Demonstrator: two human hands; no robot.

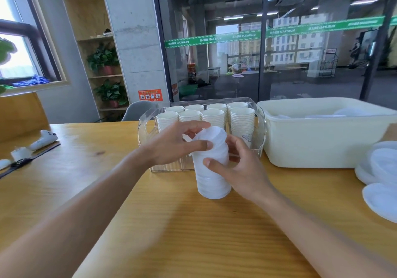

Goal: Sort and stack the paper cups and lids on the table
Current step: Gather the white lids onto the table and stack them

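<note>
While the wooden table carries a cream tub and a clear bin packed with stacked paper cups, the stack of white lids stands upright just before the bin. Both hands hold it: the right hand wraps the column's side, the left hand pinches the tilted top lid. Thin, light and probably slick plastic, the column seems apt to topple; gripping low on its sides should steady it. Loose lids lie at right.
</note>
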